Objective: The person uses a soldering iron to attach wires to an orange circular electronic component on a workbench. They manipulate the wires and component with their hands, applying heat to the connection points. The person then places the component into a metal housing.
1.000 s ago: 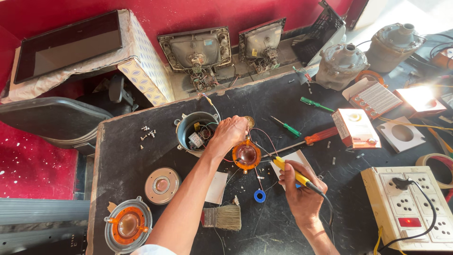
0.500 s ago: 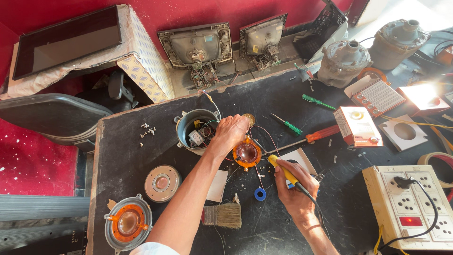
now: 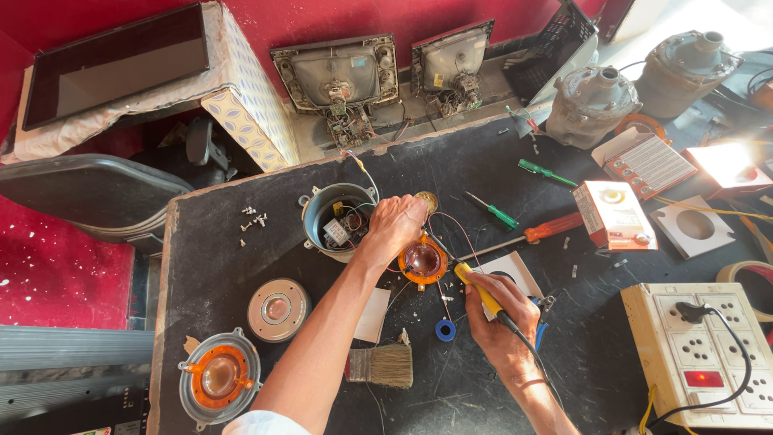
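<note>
An orange speaker diaphragm (image 3: 423,261) with a clear dome lies near the middle of the black workbench (image 3: 241,266), just right of an open metal speaker housing (image 3: 338,219) full of wires. The left hand (image 3: 394,227) is curled down over the diaphragm's far-left edge, fingers pinching it steady. The right hand (image 3: 501,322) is closed in a pen grip round a yellow-handled soldering iron (image 3: 481,292), whose tip meets the diaphragm's right rim.

Done well, I judge, this joint wants the tip held only on the terminal, off the plastic ring and thin dome, with the left fingers clear of the heat and the lead wires kept slack.

Right of the hands stands a small red-and-white carton (image 3: 613,216) bearing a round picture; farther right lie a white card insert with a round hole (image 3: 694,227) and an open box with a printed white flap (image 3: 644,164). A white socket board with a lit red switch (image 3: 699,348) sits at near right.
</note>
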